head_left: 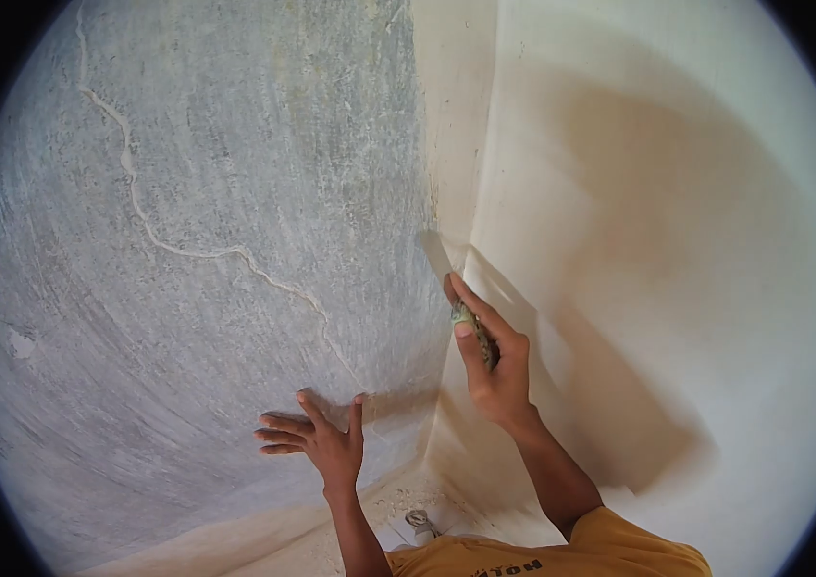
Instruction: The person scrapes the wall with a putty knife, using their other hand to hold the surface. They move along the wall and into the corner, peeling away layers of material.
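My right hand (497,356) is wrapped round the dark handle of a scraper (438,256). Its flat blade lies against the wall near the corner, at the edge between the grey surface and a pale strip (456,115). Lower and to the left, my left hand (326,438) is spread on the grey wall (264,163) with its fingers apart and nothing in it. A pale, winding filled crack (177,251) runs down the grey wall and ends just above my left hand.
A cream wall (716,317) stands on the right, with shadows across it. Down by the corner's base lies a small greyish object (418,519) that I cannot make out, among crumbs. A pale patch (21,343) marks the grey wall at left.
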`<state>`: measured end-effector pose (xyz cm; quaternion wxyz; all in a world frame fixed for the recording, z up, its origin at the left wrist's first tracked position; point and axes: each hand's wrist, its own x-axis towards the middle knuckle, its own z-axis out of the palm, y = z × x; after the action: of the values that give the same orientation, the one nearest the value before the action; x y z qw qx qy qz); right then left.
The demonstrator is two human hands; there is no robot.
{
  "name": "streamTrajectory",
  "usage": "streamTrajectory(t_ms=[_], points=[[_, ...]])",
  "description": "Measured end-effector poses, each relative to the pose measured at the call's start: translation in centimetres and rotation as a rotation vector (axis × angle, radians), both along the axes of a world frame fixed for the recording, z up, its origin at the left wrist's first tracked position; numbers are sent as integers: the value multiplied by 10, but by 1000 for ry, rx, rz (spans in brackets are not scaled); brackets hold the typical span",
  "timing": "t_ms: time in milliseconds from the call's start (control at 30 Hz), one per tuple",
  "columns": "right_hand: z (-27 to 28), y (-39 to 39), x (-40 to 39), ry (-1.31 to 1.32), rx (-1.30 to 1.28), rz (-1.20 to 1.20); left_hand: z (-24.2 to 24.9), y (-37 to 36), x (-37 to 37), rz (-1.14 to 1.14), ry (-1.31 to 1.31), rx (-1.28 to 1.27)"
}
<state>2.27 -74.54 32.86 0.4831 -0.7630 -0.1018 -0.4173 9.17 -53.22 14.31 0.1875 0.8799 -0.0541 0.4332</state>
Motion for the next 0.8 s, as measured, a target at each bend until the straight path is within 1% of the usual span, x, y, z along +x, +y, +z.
streamTrajectory(t_ms=[67, 133, 200, 267, 367, 500, 667, 733, 800], points=[[-7, -3, 2, -1, -17, 13, 0, 0, 2, 4, -6, 0], [10, -2, -1, 73, 115, 55, -2, 1, 2, 0, -10, 8], [12, -2, -3, 93, 145, 63, -3, 2, 1, 0, -10, 7], [2, -1, 0, 46, 70, 37, -1, 0, 2, 0, -11, 1], [-14, -2, 1, 28, 48, 41, -1, 1, 3, 1, -7, 1], [2, -4, -2, 81, 123, 56, -5, 2, 2, 2, -4, -4], [-20, -1, 2, 21, 9, -15, -1, 1, 3, 0, -2, -7], [-6, -2, 5, 11, 66, 16, -4, 2, 2, 2, 4, -1], [-3, -2, 3, 9, 79, 19, -3, 2, 0, 11, 4, 13]])
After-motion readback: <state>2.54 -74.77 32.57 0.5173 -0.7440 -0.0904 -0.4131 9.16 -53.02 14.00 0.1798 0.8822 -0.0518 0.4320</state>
